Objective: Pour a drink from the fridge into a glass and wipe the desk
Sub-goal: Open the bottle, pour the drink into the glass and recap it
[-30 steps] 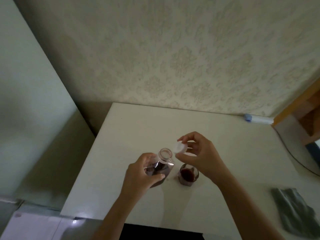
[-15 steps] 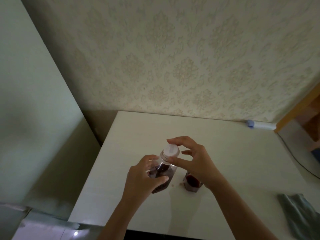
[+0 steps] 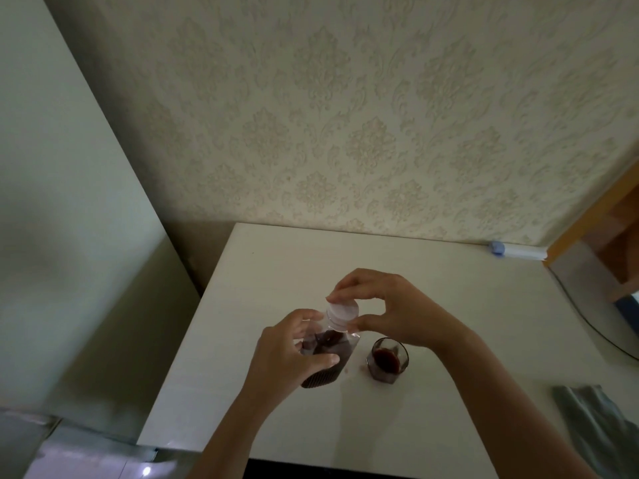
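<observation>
White desk (image 3: 449, 305) against patterned wallpaper, capping the bottle (image 3: 323, 354) after the pour.

Left hand (image 3: 287, 361) is wrapping the bottle mid-desk, fingers closed around its body; right hand (image 3: 387, 309) is pinching the white cap (image 3: 343, 311) on the neck. Glass (image 3: 388, 360) is sitting just right of it, holding dark drink, a few drips beside it. Thin plastic probably flexes, so I'd be gripping low on the ribbed part. Cloth (image 3: 594, 423) is lying at the near right for wiping.
</observation>
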Demonstrator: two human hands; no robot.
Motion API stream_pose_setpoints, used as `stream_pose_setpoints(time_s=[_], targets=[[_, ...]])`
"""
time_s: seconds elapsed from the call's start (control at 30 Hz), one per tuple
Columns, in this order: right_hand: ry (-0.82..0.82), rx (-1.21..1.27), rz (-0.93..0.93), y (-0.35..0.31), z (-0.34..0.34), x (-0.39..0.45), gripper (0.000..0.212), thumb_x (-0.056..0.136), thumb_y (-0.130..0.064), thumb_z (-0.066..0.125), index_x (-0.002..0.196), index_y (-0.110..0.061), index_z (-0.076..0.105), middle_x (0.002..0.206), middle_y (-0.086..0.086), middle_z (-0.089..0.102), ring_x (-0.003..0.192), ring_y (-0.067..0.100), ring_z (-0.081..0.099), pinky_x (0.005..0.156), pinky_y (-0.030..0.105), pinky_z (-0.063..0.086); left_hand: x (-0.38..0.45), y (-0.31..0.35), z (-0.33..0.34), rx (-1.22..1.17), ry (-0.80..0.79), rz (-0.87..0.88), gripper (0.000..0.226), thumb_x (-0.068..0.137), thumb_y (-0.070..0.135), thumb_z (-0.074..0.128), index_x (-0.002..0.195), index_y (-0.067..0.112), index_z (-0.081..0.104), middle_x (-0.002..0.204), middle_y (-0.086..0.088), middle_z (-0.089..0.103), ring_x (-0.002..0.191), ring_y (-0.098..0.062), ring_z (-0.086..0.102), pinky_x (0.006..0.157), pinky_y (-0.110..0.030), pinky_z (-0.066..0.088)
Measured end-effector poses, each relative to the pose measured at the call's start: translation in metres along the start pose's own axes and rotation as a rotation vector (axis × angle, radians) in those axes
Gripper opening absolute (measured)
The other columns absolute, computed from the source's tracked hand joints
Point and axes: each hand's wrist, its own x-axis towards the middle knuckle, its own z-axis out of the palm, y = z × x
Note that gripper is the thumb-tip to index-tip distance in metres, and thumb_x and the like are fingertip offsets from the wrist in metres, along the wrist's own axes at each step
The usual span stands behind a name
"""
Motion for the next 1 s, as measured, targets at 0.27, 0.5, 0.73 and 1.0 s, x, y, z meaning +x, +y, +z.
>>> stream_pose_setpoints(time_s=[0.27,0.5,0.73,1.0], targets=[[0.210,-0.474,0.255,-0.009,0.015,0.002,0.058,0.055,-0.081,0.061,0.074,-0.027,0.047,0.067,-0.016,0.046,0.058,0.004,0.043,0.054,0.021,0.033,0.002,0.006,-0.003,0.067,0.000,0.052,0.054,0.054,0.037,0.087,0.093,0.050,0.052,0.090,0.029,0.066,0.090,0.017,0.059,0.075,-0.006,0.047],[-0.052,-0.285,0.061,-0.009,-0.007,-0.007,0.056,0.079,-0.057,0.062,0.130,-0.048,0.043,0.136,-0.027,0.042,0.122,-0.008,0.039,0.100,0.022,0.036,0.000,0.004,-0.006,0.016,0.007,0.029,0.054,0.051,0.037,0.086,0.094,0.048,0.055,0.096,0.021,0.069,0.092,0.012,0.061,0.078,-0.011,0.050],[0.057,-0.309,-0.013,-0.004,0.008,-0.004,0.036,0.076,-0.049,0.067,0.107,-0.032,0.060,0.093,-0.018,0.061,0.078,0.005,0.057,0.070,0.029,0.052,-0.003,0.002,-0.010,0.002,-0.018,0.030,0.054,0.055,0.030,0.088,0.094,0.046,0.054,0.091,0.025,0.068,0.091,0.015,0.060,0.074,-0.007,0.048],[0.040,-0.557,-0.221,-0.005,0.018,0.004,0.032,0.085,-0.052,0.055,0.102,-0.026,0.058,0.082,-0.011,0.058,0.068,0.003,0.040,0.061,0.019,0.032,-0.004,-0.001,-0.022,-0.123,-0.162,0.008,0.056,0.060,0.021,0.089,0.105,0.035,0.059,0.099,0.023,0.070,0.098,0.001,0.065,0.078,-0.016,0.052]])
